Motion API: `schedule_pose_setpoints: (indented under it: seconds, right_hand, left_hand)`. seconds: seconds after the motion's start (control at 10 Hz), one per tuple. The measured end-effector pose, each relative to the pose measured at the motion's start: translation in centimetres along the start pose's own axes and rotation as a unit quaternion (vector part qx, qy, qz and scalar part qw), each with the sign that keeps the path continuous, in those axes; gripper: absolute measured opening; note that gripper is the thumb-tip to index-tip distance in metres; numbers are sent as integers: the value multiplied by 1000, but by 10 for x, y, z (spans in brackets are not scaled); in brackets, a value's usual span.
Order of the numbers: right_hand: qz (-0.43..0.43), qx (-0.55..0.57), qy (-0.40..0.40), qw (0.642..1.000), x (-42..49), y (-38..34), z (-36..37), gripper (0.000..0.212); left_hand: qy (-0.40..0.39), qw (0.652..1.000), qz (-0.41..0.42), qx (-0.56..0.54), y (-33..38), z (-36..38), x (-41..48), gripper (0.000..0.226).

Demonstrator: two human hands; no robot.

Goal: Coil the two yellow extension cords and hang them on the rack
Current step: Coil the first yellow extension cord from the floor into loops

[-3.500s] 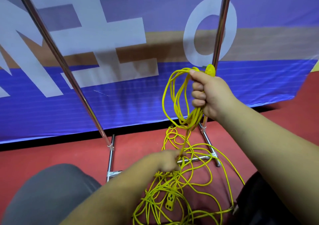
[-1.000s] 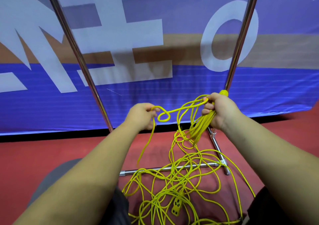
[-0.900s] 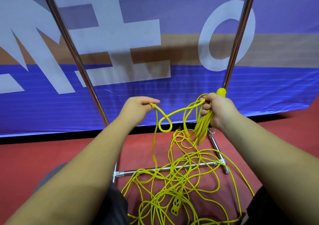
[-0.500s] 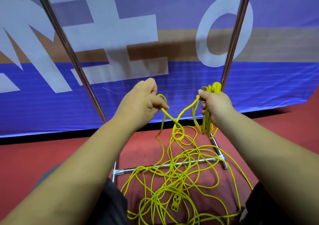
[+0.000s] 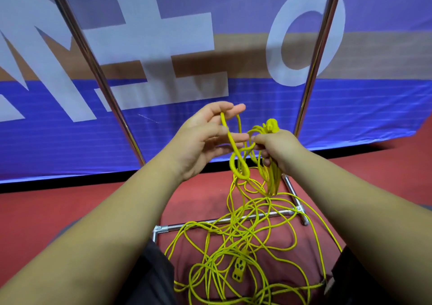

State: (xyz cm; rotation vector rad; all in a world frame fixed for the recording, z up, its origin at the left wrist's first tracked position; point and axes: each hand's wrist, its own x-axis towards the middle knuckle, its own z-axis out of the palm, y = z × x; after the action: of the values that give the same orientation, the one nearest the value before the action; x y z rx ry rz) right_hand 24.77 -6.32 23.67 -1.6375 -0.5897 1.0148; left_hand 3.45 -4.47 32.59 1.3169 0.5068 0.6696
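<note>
My right hand (image 5: pixel 277 149) grips a bundle of yellow extension cord loops (image 5: pixel 271 173), with the yellow plug (image 5: pixel 271 125) sticking up above the fist. My left hand (image 5: pixel 205 138) is beside it, fingers nearly straight, with a loop of the cord (image 5: pixel 233 145) draped over them and touching the right hand's fingers. The loop twists into a small ring below. A loose tangle of yellow cord (image 5: pixel 245 241) lies on the red floor, with a yellow socket end (image 5: pixel 239 273) in it. The rack's two chrome uprights (image 5: pixel 98 71) (image 5: pixel 314 71) stand behind.
The rack's base bars (image 5: pixel 224 220) lie on the red floor (image 5: pixel 46 211) under the cord tangle. A blue and purple banner with large white letters (image 5: pixel 163 47) stands right behind the rack. My knees show at the lower left and right edges.
My left hand rose from the floor tangle with a length of cord and moved right until it met the right hand. Its fingers have straightened, with the loop over them.
</note>
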Motion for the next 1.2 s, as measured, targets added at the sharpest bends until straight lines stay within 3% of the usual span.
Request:
schedule_pose_setpoints:
  seconds: [0.1, 0.2, 0.3, 0.4, 0.5, 0.6, 0.7, 0.8, 0.9, 1.0, 1.1, 1.2]
  right_hand:
    - [42, -48, 25, 998, 1, 4, 2, 22]
    - [66, -135, 63, 987, 6, 11, -2, 19]
    - [66, -226, 95, 967, 7, 12, -7, 15]
    - [47, -184, 130, 973, 7, 7, -10, 12]
    - [18, -45, 124, 991, 8, 0, -8, 9]
    - [4, 58, 91, 994, 7, -6, -5, 7]
    - [-9, 104, 43, 994, 0, -12, -2, 13]
    - [-4, 109, 12, 994, -5, -15, 3, 8]
    - [6, 102, 5, 995, -7, -15, 6, 7]
    - [15, 123, 0, 992, -8, -18, 3, 4]
    - [14, 145, -12, 989, -5, -22, -6, 3]
    - [4, 157, -19, 987, -3, -26, -17, 9]
  left_hand:
    - [39, 996, 86, 5, 10, -9, 4, 42]
    - [100, 979, 142, -103, 26, -29, 8, 59]
    - [190, 960, 130, -158, 28, -66, 14, 56]
    - [345, 922, 90, -152, 18, -112, 21, 49]
    - [437, 898, -37, 31, 0, -145, 28, 22]
    - [255, 742, -318, 532, -21, -143, 33, 14]
    - [3, 598, -353, 720, -40, -105, 30, 50]
    - [-142, 801, -266, 516, -77, -71, 39, 83]
    - [-178, 852, -220, 441, -114, -39, 46, 68]
    - [-121, 868, -122, 467, -123, -25, 49, 40]
    - [-75, 895, -91, 430, -114, -30, 53, 12]
    - [-13, 940, -106, 325, -95, -27, 54, 16]
